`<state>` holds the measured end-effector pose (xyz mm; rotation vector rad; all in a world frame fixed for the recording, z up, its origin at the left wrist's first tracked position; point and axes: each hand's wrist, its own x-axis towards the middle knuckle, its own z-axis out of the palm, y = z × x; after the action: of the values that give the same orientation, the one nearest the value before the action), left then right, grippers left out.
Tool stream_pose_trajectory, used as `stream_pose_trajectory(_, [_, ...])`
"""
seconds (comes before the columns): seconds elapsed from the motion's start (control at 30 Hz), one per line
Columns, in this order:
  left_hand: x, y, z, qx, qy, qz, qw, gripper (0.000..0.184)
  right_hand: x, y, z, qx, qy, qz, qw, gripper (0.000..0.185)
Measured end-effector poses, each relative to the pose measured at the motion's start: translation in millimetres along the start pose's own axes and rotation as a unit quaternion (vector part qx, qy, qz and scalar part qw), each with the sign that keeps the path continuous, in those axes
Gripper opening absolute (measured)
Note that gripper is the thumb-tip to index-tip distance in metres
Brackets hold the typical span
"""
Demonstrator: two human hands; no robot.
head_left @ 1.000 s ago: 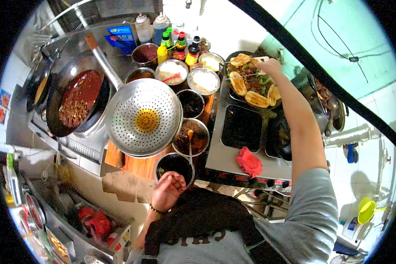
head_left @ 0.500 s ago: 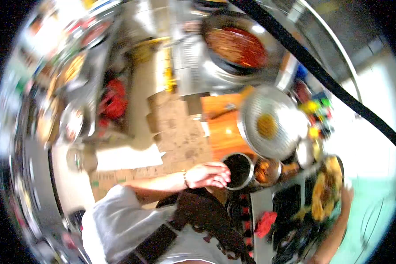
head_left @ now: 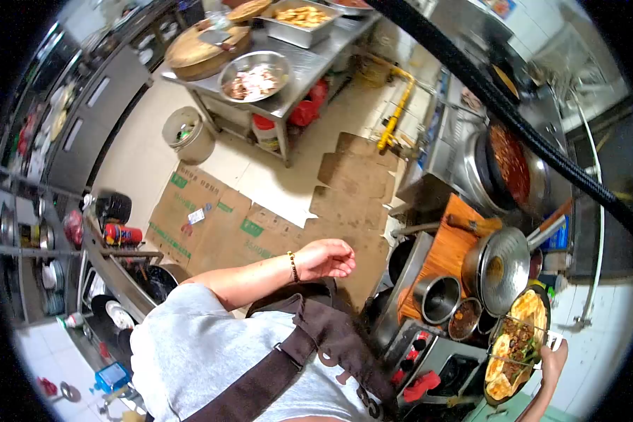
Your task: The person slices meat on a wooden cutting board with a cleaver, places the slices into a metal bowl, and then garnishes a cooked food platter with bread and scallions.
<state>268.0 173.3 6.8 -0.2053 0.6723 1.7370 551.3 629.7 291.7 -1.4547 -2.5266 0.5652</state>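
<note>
My left hand (head_left: 322, 259), with a beaded bracelet at its wrist, is held out over the cardboard-covered floor. Its fingers are loosely bent and it holds nothing. At the right, my right hand (head_left: 553, 360) is closed on the white handle of a wire frame that spans a dark oval pan (head_left: 498, 400). In the pan, browned flatbread pieces (head_left: 528, 307) surround chopped meat with green pepper (head_left: 517, 340). The pan is tilted in view beside the stove. A metal pot (head_left: 437, 299) and a small pot of brown sauce (head_left: 465, 318) stand close to it.
A wok of red sauce (head_left: 508, 165) sits at the upper right. A perforated metal strainer (head_left: 505, 271) rests by an orange wooden board (head_left: 436, 261). A steel table (head_left: 288, 105) holds a bowl of meat (head_left: 254, 79). A bin (head_left: 190, 141) stands on the floor. A black strap (head_left: 520, 105) crosses the view.
The view has swung to the left and sharpened, showing more of the floor and steel table. My right hand still holds the pan; my left hand no longer overlaps the pot in view.
</note>
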Motion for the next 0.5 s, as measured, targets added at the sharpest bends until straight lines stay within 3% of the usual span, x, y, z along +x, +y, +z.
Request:
stream_pose_trajectory(0.1, [-40, 30, -31, -0.026, 0.030, 0.084, 0.996, 0.016, 2, -77, 36, -0.029, -0.016, -0.050, 0.998, 0.034])
stream_pose_trajectory(0.17, [-60, 51, -58, -0.048, 0.038, 0.127, 0.990, 0.016, 5, -125, 66, 0.009, -0.061, -0.146, 0.987, 0.034])
stream_pose_trajectory(0.23, [-79, 73, -85, -0.078, 0.047, 0.155, 0.984, 0.016, 4, -183, 96, -0.044, -0.042, -0.206, 0.977, 0.032])
stream_pose_trajectory(0.33, [-109, 112, -124, -0.091, 0.038, 0.204, 0.974, 0.015, -3, -275, 137, -0.072, -0.054, -0.249, 0.964, 0.031])
stream_pose_trajectory(0.5, [-172, 215, -190, -0.059, 0.144, 0.274, 0.949, 0.012, -13, -429, 208, -0.062, -0.083, -0.296, 0.950, 0.031])
